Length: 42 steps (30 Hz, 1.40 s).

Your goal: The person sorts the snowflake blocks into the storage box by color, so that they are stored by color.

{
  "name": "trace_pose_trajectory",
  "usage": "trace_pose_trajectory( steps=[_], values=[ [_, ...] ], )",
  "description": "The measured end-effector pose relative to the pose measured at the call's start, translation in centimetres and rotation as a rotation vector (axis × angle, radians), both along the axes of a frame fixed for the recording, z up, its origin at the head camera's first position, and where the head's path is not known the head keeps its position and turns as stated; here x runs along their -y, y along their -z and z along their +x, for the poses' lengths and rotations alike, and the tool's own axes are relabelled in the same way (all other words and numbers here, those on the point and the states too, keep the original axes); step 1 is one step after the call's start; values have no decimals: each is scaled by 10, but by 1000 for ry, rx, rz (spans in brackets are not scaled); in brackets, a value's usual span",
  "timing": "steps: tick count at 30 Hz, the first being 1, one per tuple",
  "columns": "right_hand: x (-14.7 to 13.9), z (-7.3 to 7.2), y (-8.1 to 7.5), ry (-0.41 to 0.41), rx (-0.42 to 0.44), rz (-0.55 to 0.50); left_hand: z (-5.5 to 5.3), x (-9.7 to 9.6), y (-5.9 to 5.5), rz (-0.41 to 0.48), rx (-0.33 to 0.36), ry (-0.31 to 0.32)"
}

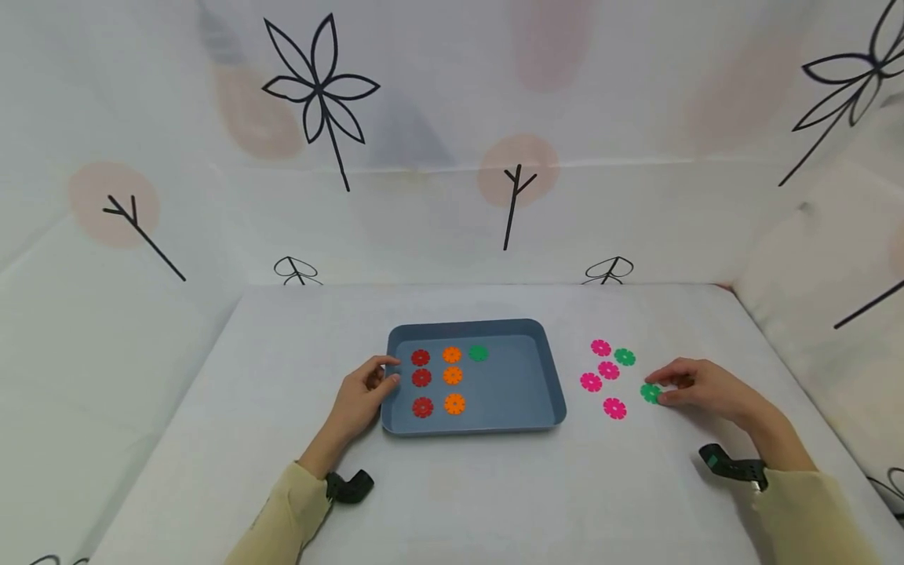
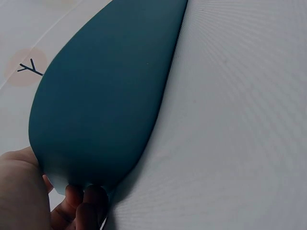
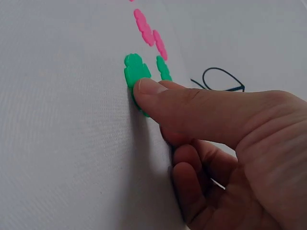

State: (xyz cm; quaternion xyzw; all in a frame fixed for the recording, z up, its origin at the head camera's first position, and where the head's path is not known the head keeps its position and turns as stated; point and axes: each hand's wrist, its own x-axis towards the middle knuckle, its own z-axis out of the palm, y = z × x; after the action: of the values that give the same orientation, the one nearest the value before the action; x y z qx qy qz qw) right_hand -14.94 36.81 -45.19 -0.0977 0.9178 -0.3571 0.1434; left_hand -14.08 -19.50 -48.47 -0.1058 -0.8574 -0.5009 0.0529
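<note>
My right hand (image 1: 699, 386) pinches a green flower-shaped disc (image 3: 135, 69) between thumb and index finger, close above the table at the right. To its left lie several pink flower discs (image 1: 614, 408) and another green disc (image 1: 625, 357). A blue-grey tray (image 1: 508, 400) stands mid-table. At the tray's left edge, my left hand (image 1: 359, 396) grips the rim with thumb and fingers; the left wrist view shows the tray's outer wall (image 2: 103, 96) above the curled fingers. Inside the tray are three red discs (image 1: 421, 377), three orange discs (image 1: 453, 376) and one green disc (image 1: 478, 353).
A white cloth (image 1: 466, 502) covers the table. Behind it hangs a pale backdrop (image 1: 424, 220) with printed flowers and twigs. A black wrist device (image 1: 730, 464) sits on the right forearm, and a similar one (image 1: 349, 486) on the left.
</note>
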Motion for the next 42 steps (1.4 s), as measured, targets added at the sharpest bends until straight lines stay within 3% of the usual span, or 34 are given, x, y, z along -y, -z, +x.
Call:
trace_pose_trajectory(
  steps=[10, 28, 42],
  values=[
    [2, 3, 0, 45, 12, 20, -1, 0, 1, -10, 15, 1],
    [-7, 3, -1, 81, 67, -72, -1, 1, -2, 0, -5, 5],
    [-4, 5, -4, 62, -23, -42, 0, 1, 1, 13, 8, -1]
  ],
)
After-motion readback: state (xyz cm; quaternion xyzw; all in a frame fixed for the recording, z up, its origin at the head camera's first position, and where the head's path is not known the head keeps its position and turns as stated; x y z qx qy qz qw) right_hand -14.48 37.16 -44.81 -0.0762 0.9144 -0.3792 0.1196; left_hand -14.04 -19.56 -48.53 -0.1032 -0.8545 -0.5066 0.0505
